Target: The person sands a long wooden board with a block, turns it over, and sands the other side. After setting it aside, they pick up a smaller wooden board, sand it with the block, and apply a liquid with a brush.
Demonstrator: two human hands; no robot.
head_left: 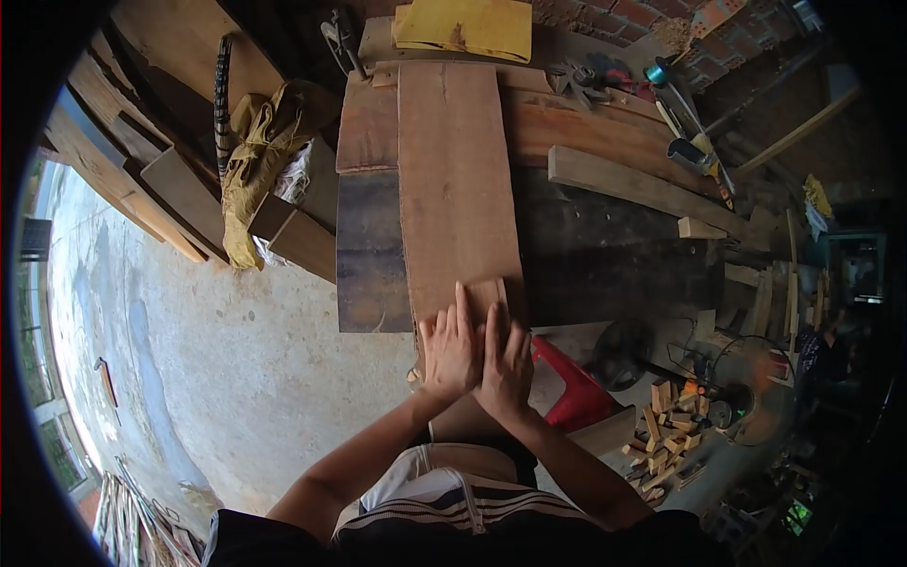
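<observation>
A long brown wooden board (455, 180) lies lengthwise on the workbench, its near end toward me. My left hand (448, 348) and my right hand (505, 361) lie flat side by side on that near end, fingers stretched forward and close together. Under the fingertips sits a small sheet or block (487, 291), too unclear to name. Neither hand grips anything; both press palm down on the board.
A darker plank (370, 248) lies left of the board, and a pale beam (635, 187) crosses the bench at right. Tools (682, 111) lie at the far right, a yellow cloth (250, 161) at left. A red object (567, 383) and wood offcuts (666, 442) sit below right.
</observation>
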